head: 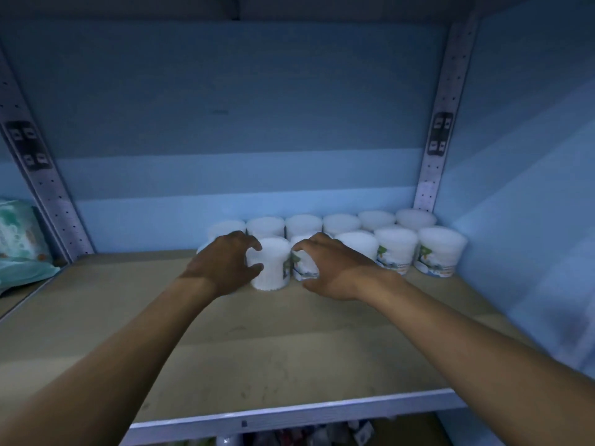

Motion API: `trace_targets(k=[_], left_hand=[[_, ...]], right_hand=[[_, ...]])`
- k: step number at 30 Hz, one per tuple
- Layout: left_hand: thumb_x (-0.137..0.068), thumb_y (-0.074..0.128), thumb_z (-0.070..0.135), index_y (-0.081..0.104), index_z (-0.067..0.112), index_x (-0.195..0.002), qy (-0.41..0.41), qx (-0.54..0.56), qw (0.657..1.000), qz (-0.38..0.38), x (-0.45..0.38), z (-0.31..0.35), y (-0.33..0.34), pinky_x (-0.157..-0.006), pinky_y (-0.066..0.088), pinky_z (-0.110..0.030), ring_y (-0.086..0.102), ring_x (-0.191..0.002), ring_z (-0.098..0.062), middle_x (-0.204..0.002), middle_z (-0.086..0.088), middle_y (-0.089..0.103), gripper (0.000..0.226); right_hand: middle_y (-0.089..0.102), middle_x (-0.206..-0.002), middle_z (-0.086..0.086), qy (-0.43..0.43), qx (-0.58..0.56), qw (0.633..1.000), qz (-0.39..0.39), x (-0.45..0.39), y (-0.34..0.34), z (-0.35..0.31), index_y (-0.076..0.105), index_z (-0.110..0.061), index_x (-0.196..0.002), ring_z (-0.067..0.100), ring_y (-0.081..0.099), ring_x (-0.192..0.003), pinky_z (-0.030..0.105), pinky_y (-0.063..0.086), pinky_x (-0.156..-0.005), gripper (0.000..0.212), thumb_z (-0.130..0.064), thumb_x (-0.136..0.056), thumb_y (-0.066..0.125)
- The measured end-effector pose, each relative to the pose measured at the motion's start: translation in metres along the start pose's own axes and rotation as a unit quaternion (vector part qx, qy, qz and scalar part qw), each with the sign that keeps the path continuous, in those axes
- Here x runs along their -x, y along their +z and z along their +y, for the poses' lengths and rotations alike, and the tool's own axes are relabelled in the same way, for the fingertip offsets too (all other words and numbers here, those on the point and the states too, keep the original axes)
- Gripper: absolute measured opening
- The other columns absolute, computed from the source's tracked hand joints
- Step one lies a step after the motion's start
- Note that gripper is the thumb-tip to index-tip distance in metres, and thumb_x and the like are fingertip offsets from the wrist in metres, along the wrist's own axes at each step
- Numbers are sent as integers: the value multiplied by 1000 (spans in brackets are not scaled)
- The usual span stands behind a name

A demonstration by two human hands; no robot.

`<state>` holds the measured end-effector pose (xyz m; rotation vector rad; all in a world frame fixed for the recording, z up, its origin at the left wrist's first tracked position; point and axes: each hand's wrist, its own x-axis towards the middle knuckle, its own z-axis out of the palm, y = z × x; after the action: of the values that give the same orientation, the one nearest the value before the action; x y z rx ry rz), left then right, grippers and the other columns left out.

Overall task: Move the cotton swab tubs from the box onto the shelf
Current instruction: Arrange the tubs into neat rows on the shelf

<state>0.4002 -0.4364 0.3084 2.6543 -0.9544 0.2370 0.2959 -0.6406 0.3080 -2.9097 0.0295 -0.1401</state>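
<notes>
Two rows of white cotton swab tubs sit at the back right of the shelf (289, 342), upright, packed side by side. Back row (341, 223) stands against the blue rear wall, six tops visible. Front row runs from the right corner tub (441, 251) leftward, tubs touching or nearly so; printed labels show on the right ones, text too blurred to read.

Left hand (222, 262) is spread wide, fingers curled around the left side of the nearest tub (270, 263), thumb low on its side; contact looks likely, but a firm grip cannot be told. This tub stands on the shelf board, slightly forward of the front row. Another tub is partly hidden behind the left hand.

Right hand (328, 268) is also spread, fingers arched over the top of the neighbouring tub (304, 263), thumb low near its base; whether it grips or only touches cannot be told. The two tubs stand just beside each other between the hands.

Shelf board is brown, pale front edge. Perforated metal upright (434, 149) at back right, another at left. A green-white soft package (19, 239) lies in the next bay at far left. Mixed goods below the shelf, blurred.
</notes>
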Motion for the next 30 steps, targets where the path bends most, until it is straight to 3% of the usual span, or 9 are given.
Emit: trace_targets(k=[4,8,13,21,26,30], left_hand=[[-88,65,41,57,33,-127,7,9,1000,-14,11,30,5,-94,41,-29,54,-118,-17,-134,7,54,40],[-88,65,34,64,24,-117,56,18,998,-21,14,59,10,-91,42,-27,55,-115,-18,-125,4,59,30],[-87,67,37,57,30,-128,64,42,996,-49,11,90,24,-100,38,-25,49,-122,-15,-132,6,54,42],[-88,64,42,52,32,-134,100,40,990,-88,-1,138,48,-92,35,-23,46,-125,-15,-136,5,51,48],[-89,65,40,47,28,-138,140,54,984,-98,-19,176,60,-96,34,-24,45,-127,-18,-139,0,47,54],[-87,66,40,41,26,-144,151,39,983,-95,-44,205,63,-104,40,-35,42,-130,-23,-144,-1,43,64]], right_hand=[[34,-146,-5,29,8,999,-12,37,-10,29,34,-34,-148,19,38,-133,40,43,-102,67,-36,-88,65],[33,-151,-1,56,23,998,-17,67,-18,55,34,-31,-150,22,38,-137,39,40,-107,71,-37,-87,66],[39,-148,5,87,27,996,-23,93,-26,82,38,-28,-150,27,44,-135,39,40,-109,72,-32,-84,67],[38,-152,3,128,33,991,-38,121,-29,119,38,-31,-149,23,42,-138,38,40,-110,69,-32,-87,68],[41,-143,4,168,49,984,-33,115,-42,147,39,-30,-147,27,46,-131,39,44,-104,67,-35,-87,67],[38,-142,4,201,73,977,-23,100,-56,170,37,-30,-147,29,43,-131,40,44,-103,68,-37,-86,67]])
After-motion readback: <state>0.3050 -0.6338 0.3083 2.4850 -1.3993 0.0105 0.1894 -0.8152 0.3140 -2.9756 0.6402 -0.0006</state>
